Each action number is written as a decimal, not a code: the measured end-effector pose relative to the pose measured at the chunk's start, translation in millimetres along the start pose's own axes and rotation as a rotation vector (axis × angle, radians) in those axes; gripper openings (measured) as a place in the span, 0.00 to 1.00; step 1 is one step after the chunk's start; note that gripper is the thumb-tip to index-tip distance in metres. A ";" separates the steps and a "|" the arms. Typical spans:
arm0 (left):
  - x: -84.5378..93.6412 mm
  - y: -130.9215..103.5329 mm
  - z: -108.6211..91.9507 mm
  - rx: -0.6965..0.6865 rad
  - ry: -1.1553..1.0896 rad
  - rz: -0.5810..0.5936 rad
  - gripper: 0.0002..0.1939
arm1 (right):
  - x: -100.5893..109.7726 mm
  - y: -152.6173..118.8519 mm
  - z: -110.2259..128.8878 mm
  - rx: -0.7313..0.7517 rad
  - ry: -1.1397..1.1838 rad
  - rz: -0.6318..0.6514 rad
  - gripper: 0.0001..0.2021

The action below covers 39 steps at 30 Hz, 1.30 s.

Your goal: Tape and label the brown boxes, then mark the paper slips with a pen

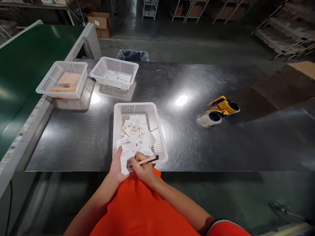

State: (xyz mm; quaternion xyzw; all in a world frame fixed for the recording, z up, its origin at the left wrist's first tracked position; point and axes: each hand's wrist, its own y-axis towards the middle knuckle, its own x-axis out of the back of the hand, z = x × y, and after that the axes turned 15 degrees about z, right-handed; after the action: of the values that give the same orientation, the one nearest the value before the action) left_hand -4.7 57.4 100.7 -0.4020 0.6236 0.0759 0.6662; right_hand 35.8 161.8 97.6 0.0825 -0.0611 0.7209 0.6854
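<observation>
The left hand is closed on a white slip, with the thumb on top. The right hand is wrapped around a pen. The hands are close to each other. The pen leans, with its dark end up to the right and its tip down at the slip. I cannot tell if the tip touches it. The slip is over the near end of a white basket, by the front edge of the shiny surface. More papers and some yellow bands lie in this basket.

Farther back, to the left, are two more white baskets. The back basket has papers in it too. The left basket has peach-colored packs in it, and it is next to a green belt. A yellow tape tool lies on the right.
</observation>
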 end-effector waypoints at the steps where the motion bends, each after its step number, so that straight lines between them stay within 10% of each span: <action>1: -0.4 -0.6 -1.7 0.003 -0.010 -0.001 0.27 | 4.5 1.5 -4.4 -0.018 0.034 -0.057 0.18; 5: 5.0 -9.7 -9.7 0.023 -0.035 -0.058 0.26 | 45.2 21.1 -40.0 -0.250 -0.077 -0.146 0.15; 10: 21.5 -27.4 -4.2 0.075 0.074 -0.163 0.24 | 86.2 41.0 -103.2 -0.692 -0.764 0.355 0.09; 21: 27.9 -31.9 -5.0 0.044 0.019 -0.016 0.23 | 35.2 67.2 -127.5 -0.772 -0.917 0.439 0.24; 31: 28.9 -32.4 -23.6 -0.050 0.046 -0.133 0.18 | 71.1 75.4 -110.9 -0.723 -0.856 0.363 0.15; 39: 19.8 -26.0 -35.1 -0.080 0.132 -0.106 0.17 | 34.4 62.6 -128.1 -0.808 -0.786 0.390 0.09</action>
State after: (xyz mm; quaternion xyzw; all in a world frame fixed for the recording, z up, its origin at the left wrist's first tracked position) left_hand -11.9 10.1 98.1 -0.4648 0.6405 0.0389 0.6101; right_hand -32.8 217.9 -19.2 0.0629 -0.5938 0.6686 0.4432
